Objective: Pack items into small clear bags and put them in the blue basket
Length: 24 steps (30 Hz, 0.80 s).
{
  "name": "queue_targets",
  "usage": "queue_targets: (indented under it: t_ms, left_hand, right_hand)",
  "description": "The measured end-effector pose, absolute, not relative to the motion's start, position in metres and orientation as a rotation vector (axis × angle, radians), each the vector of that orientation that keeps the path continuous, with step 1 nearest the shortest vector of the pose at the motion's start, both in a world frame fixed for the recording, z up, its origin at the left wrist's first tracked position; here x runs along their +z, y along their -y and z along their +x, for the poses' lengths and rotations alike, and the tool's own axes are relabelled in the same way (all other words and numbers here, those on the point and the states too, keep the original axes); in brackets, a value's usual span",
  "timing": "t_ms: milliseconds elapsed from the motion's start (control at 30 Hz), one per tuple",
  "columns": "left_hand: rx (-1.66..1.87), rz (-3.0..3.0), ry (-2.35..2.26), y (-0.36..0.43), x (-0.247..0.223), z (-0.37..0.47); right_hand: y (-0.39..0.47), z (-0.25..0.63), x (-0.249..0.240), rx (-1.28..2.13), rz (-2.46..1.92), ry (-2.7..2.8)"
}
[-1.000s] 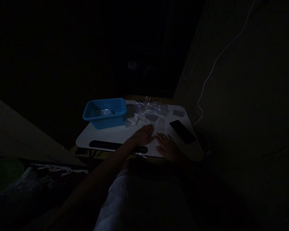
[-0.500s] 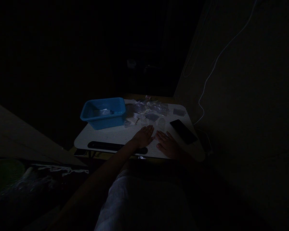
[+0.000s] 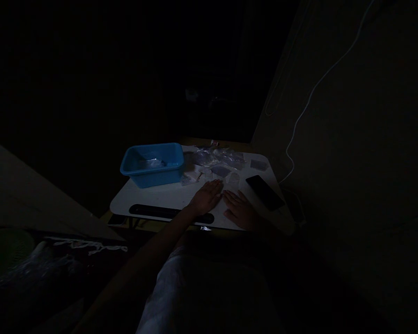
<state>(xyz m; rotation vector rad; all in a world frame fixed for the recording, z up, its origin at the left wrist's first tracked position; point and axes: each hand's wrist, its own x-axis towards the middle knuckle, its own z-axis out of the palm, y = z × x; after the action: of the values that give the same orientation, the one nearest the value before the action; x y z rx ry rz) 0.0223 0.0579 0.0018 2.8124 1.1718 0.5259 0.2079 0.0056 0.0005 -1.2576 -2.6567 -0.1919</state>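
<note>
My left hand (image 3: 206,196) lies flat, palm down, on the white table (image 3: 160,195), its fingers stretched towards the small plastic pieces. Close by on its right, my right hand (image 3: 240,209) also rests on the table with its fingers spread. Neither hand shows anything in it. Beyond the fingertips are a clear plastic piece (image 3: 233,180), a grey flat piece (image 3: 220,171) and a pile of crinkled clear packets (image 3: 218,157). A black phone (image 3: 264,192) lies to the right of my right hand.
A blue basin (image 3: 156,176) with clear plastic inside stands at the table's left. Another flat packet (image 3: 258,164) lies at the back right. A black slot (image 3: 160,212) runs along the near edge. A white cable (image 3: 308,99) hangs by the right wall. The room is very dark.
My right hand has shifted very slightly left, and its fingers look a little closer together. The view has moved slightly. The objects on the table keep their places.
</note>
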Motion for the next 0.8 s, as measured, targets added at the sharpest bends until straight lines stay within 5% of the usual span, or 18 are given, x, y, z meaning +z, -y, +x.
queue_targets:
  t_ms: [800]
  left_hand:
    - [0.286,2.937,-0.754,0.005,-0.007,-0.027]
  right_hand:
    - [0.04,0.265,-0.01,-0.133,-1.138,2.687]
